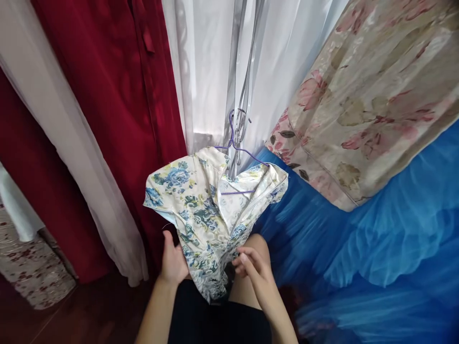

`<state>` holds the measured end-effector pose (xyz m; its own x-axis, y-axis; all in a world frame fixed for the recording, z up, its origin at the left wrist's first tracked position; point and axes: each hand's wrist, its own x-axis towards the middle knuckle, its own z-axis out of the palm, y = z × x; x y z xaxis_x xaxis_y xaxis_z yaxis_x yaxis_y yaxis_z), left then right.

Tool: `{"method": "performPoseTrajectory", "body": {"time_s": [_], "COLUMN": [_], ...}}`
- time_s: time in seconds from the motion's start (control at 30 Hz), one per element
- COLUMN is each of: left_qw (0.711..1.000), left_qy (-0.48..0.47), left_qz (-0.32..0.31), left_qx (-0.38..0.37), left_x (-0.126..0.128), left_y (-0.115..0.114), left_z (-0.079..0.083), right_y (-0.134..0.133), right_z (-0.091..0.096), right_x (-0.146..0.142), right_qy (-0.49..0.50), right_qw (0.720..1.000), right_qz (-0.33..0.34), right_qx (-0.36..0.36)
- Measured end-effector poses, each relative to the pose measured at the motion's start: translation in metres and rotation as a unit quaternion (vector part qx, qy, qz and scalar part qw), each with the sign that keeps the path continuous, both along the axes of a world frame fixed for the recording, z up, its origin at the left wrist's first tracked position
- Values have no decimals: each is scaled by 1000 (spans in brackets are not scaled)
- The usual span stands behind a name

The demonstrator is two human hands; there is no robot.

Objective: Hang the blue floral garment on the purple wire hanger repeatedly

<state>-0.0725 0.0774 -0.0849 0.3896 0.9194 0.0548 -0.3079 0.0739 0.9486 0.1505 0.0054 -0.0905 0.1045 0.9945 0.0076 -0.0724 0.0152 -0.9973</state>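
Observation:
A short-sleeved floral top (201, 210), cream with blue, green and yellow flowers, hangs in front of me on a thin purple hanger (232, 134). Its V neck stands apart, so the pale lining and the hanger's lower bar show. My left hand (175, 262) is at the top's lower left side, thumb stretched up and away, its fingers partly hidden behind the cloth. On the opposite side my right hand (256, 265) is beside the lower right edge, fingers loosely bent and apart. Whether its fingertips touch the fabric I cannot tell. The top's gathered lower end falls between my hands.
Silvery ribbons (245, 62) hang down to the hanger, before white cloth (208, 71). Deep red fabric (107, 86) and a pale sheer drape (71, 110) hang left. At right are a pink-flowered cloth (373, 95) and blue tulle (380, 258). My bare knee (258, 243) is close below.

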Motion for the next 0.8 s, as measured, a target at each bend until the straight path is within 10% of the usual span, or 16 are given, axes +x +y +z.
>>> {"method": "performPoseTrajectory", "body": {"time_s": [0.17, 0.3, 0.63, 0.8], "left_qw": [992, 969, 959, 869], "left_qy": [17, -16, -14, 14], "left_qz": [122, 221, 273, 494], "left_qx": [-40, -106, -72, 28], "left_x": [-8, 7, 17, -12], "left_y": [-17, -22, -4, 15], "left_z": [17, 12, -5, -27], "right_y": [41, 43, 41, 36], "right_z": [22, 8, 12, -1], "right_x": [-35, -50, -61, -40], "right_qy": [-75, -13, 112, 99], "right_qw": [994, 998, 991, 991], "right_qz": [55, -51, -70, -95], "right_qx": [56, 29, 33, -1]}}
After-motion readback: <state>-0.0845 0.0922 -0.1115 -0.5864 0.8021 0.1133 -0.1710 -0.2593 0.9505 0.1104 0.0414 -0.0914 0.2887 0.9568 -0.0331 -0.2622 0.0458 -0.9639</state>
